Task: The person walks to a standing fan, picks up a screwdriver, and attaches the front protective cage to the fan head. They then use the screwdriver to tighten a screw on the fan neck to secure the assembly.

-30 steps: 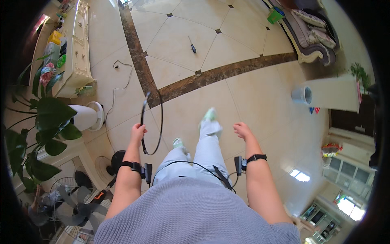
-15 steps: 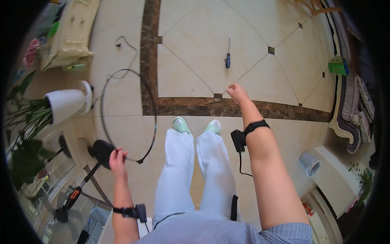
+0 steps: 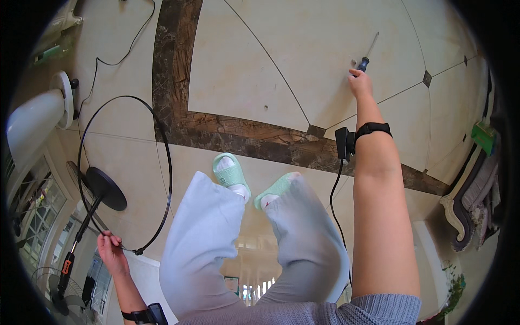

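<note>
My left hand (image 3: 112,253), low on the left, pinches the lower edge of a large thin black hoop (image 3: 169,179). The hoop stands out in front of it, with a small clasp near its bottom. My right hand (image 3: 361,85) is stretched far forward to the floor, its fingers closed at the handle end of a screwdriver (image 3: 363,64). That screwdriver has a dark blue handle and a bare metal shaft pointing away; the handle's near end is hidden by the fingers. A small greyish piece (image 3: 353,62) lies beside the handle.
Behind the hoop stands a fan pole with a round black base (image 3: 106,188). A black cable (image 3: 115,64) trails over the floor by a white planter (image 3: 35,120). On the right are a sofa (image 3: 470,208) and a green box (image 3: 483,138). My slippered feet are on the tiles.
My right hand has reached forward to the screwdriver's handle. I have bent down, so the floor looks nearer and the view has turned. My left hand still holds the hoop.
</note>
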The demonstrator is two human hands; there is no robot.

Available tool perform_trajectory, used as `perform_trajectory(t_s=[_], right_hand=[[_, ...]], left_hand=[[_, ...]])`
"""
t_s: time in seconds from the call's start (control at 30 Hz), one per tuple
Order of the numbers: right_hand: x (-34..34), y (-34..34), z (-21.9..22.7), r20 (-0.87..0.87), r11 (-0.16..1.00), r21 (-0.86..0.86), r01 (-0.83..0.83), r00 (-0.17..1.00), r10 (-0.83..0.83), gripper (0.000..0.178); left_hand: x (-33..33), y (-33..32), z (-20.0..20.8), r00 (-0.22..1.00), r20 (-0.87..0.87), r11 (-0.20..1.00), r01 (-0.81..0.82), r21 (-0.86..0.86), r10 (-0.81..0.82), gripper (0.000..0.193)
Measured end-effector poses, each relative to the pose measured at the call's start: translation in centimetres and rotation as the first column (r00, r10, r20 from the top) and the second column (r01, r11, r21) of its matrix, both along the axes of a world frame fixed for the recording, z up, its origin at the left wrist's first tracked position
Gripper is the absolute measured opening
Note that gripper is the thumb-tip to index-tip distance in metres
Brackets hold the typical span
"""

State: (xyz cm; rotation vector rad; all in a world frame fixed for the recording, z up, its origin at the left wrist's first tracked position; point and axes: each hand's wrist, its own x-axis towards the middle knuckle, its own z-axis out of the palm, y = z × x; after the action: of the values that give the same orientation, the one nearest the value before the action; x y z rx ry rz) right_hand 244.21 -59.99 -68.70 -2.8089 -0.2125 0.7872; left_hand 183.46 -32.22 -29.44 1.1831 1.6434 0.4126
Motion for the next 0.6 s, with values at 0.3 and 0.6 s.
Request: perform_trajectory(t_s=[0.3, 0.6], right_hand=[[-13.1, 0.0, 21.3, -0.819, 0.408, 0.362, 0.838, 0.495, -0.290, 0.016], [-33.1, 9.3, 45.8, -0.920, 0.857, 0.292, 0.424, -0.120, 0.372, 0.052]], left_hand=[[-0.5, -6.6, 4.4, 0.951, -0.290, 0.985, 0.138, 0.100, -0.104, 0.021], [-0.6, -14.0, 14.0, 0.981, -0.123, 0.989, 0.146, -0.020, -0.147, 0.026]])
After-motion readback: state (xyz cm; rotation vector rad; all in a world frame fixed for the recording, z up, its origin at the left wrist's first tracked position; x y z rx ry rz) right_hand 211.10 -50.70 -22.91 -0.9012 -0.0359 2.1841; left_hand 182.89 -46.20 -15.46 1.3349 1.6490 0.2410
